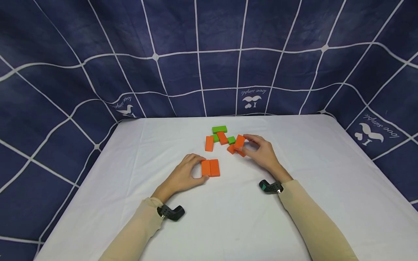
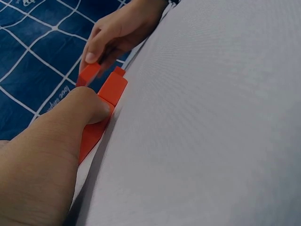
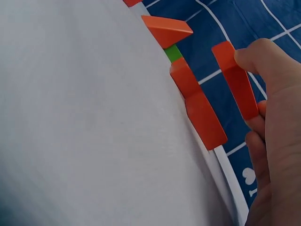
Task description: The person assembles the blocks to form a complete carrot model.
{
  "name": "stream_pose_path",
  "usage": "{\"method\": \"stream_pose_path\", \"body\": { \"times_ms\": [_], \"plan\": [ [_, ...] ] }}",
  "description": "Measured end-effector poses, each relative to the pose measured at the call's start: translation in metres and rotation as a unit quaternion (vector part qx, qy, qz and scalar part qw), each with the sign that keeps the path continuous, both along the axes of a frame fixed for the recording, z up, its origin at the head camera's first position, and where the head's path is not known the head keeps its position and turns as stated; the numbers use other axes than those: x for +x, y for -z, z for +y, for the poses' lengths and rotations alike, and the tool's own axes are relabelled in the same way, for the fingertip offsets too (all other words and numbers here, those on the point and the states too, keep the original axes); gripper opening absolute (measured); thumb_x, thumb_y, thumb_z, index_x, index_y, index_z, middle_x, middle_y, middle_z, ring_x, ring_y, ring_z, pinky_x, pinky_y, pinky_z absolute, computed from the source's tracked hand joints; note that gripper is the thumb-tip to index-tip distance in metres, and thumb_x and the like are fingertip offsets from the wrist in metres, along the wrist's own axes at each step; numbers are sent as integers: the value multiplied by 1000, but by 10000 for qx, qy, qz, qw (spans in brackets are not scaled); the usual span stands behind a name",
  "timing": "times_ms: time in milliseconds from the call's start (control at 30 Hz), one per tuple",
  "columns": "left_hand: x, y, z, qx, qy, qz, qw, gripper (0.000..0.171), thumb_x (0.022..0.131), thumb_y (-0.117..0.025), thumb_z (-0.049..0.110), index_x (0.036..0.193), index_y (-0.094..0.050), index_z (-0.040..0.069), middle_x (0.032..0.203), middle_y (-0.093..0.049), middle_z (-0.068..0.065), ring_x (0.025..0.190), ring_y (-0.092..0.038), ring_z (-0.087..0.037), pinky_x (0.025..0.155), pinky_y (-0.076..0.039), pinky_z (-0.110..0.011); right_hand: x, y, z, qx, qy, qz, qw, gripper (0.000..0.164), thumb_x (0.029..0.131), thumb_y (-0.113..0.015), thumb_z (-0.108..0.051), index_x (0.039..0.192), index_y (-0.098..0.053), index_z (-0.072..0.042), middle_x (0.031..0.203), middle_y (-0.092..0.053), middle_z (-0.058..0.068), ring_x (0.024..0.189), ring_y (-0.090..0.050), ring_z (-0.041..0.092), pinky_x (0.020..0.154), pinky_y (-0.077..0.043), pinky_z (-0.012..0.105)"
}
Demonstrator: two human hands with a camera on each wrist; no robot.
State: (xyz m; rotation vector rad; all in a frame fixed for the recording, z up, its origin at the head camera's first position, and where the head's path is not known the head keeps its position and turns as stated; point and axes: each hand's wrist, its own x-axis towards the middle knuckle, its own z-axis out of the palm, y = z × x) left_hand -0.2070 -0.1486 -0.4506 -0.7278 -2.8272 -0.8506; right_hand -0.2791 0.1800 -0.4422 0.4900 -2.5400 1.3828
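Note:
Two orange blocks stand side by side on the white table (image 1: 228,221) in the head view. My left hand (image 1: 183,175) grips the left block (image 1: 205,168) of this pair, thumb at its near end and fingertips at its far end; the right block (image 1: 214,168) lies against it. Farther right, my right hand (image 1: 262,154) pinches another orange block (image 1: 240,140) between thumb and fingers. The right wrist view shows this held block (image 3: 237,82) raised and tilted. Below it lie a small orange block (image 1: 230,149) and another orange block (image 1: 242,153), partly hidden.
Behind the hands, a green block (image 1: 219,129) lies farthest back. Nearer are an upright-looking orange block (image 1: 209,144), a slanted orange block (image 1: 222,138) and two partly covered green pieces, one a small green block (image 1: 231,140). A navy checked curtain (image 1: 176,72) borders the table.

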Motion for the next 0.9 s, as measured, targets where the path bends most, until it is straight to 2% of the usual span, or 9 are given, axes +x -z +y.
{"method": "stream_pose_path", "body": {
  "times_ms": [133, 300, 533, 700, 900],
  "plan": [
    [1, 0, 0, -3, 3, -4, 10000, 61, 86, -78, 45, 136, -61, 14, 133, -59, 0, 128, -51, -18, 112, -47, -42, 4, 1, -2, 84, -220, 193, 9995, 55, 85, -85, -27, 135, -67, -12, 135, -66, 8, 122, -63, 29, 107, -50, 47],
    [1, 0, 0, 8, 12, 28, 10000, 60, 86, -78, 45, 135, -61, 15, 133, -59, 1, 128, -51, -18, 111, -47, -42, 8, 3, -8, 142, -524, 381, 9978, 52, 85, -85, -19, 134, -68, -11, 135, -66, 7, 121, -64, 27, 107, -51, 44],
    [0, -1, 0, 16, -3, -24, 10000, 61, 86, -77, 45, 136, -61, 15, 133, -59, 1, 128, -51, -17, 111, -47, -42, 20, 2, -20, 348, -955, 476, 9937, 52, 83, -85, -19, 133, -69, -14, 128, -68, 4, 107, -64, 20, 95, -55, 40],
    [0, 0, -1, -13, -32, -33, 10000, 60, 86, -77, 47, 135, -61, 16, 132, -59, 3, 127, -50, -16, 111, -47, -41, 25, 3, -26, 376, -1320, 512, 9892, 56, 82, -87, -20, 134, -68, -16, 127, -69, 2, 109, -66, 17, 98, -56, 38],
    [0, 0, -1, -1, -13, -8, 10000, 60, 86, -77, 45, 135, -61, 16, 132, -59, 2, 126, -51, -17, 111, -47, -41, 27, 4, -27, 376, -1502, 442, 9870, 55, 81, -87, -17, 133, -69, -15, 128, -69, 2, 104, -67, 15, 97, -56, 34]
  ]
}}
